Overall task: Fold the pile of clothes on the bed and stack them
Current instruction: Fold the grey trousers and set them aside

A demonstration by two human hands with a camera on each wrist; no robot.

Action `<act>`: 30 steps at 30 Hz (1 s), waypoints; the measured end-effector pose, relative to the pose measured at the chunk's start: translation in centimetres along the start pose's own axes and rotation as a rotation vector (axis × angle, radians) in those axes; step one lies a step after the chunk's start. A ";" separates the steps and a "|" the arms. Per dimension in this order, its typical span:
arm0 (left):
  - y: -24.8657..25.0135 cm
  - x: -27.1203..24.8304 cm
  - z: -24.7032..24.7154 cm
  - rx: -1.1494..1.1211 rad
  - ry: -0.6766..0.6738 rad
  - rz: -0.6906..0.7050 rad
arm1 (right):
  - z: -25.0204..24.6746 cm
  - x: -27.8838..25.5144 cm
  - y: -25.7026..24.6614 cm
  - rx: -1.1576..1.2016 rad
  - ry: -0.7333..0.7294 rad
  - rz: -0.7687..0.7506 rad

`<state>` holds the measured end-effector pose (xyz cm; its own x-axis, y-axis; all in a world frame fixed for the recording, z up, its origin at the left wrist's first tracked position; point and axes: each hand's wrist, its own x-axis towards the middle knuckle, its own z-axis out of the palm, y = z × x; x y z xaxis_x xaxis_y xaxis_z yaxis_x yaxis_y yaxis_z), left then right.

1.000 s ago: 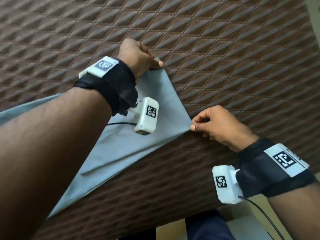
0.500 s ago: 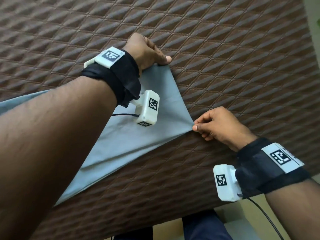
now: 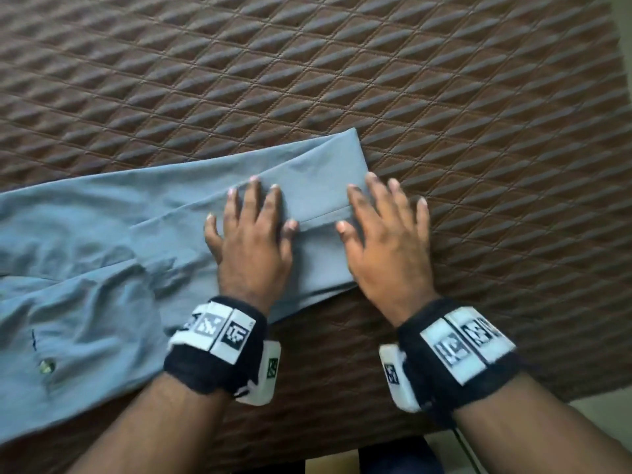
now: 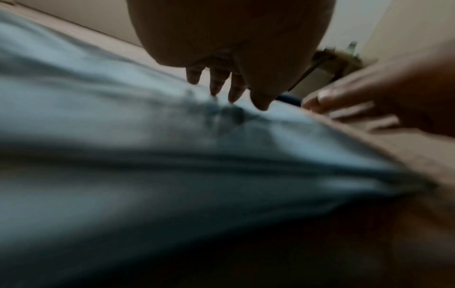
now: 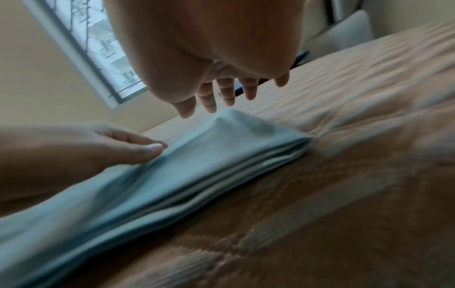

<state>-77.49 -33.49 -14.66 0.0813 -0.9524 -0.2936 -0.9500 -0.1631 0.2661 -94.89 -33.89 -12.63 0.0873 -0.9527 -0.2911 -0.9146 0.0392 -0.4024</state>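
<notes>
Looking down from the head camera, I am seeing the grey-blue garment lying across the brown quilted bed, its bulk bunching in wrinkles at the far left near the bed's front edge, where a small button is showing. A folded, layered band of it is running rightward and ending in a squared edge toward the middle of the bed.

My left hand is lying palm-down on that folded band, its fingers spreading straight and flat on the cloth, grasping nothing. The left wrist view is blurring badly, but I am making out fingertips pointing down onto the grey-blue fabric there. A black wrist strap with white marker blocks is sitting behind the hand.

Just beside it, my right hand is resting at the right end of the fold, half over the garment's edge and half over the bed cover. Its fingers are extended and released, holding nothing; in the right wrist view they are hanging just above the corner of the stacked cloth layers, so whether they are touching I cannot tell. A window is showing behind them in that view.
</notes>
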 end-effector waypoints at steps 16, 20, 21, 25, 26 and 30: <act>-8.8 -4.8 4.4 0.182 0.063 0.133 | 8.3 -0.2 -2.2 -0.380 -0.134 -0.262; -14.3 -6.5 3.1 0.223 -0.001 -0.036 | 5.5 0.6 1.2 -0.349 -0.194 -0.039; -15.6 -7.1 2.8 0.239 0.004 -0.086 | 4.6 0.7 2.3 -0.343 -0.212 0.052; -13.6 -7.9 1.9 0.230 0.110 -0.154 | 2.3 0.3 3.5 -0.414 -0.113 0.139; -11.4 -7.8 1.8 0.178 0.145 -0.080 | 2.4 0.2 2.5 -0.413 -0.094 0.080; -4.3 -7.0 3.9 0.050 0.087 0.218 | 7.0 -0.9 -2.2 -0.416 -0.117 -0.346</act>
<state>-75.17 -25.17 -17.34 -0.1042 -0.9826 -0.1538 -0.9615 0.0600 0.2680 -90.17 -31.03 -17.53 0.4322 -0.8482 -0.3063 -0.9015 -0.4153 -0.1221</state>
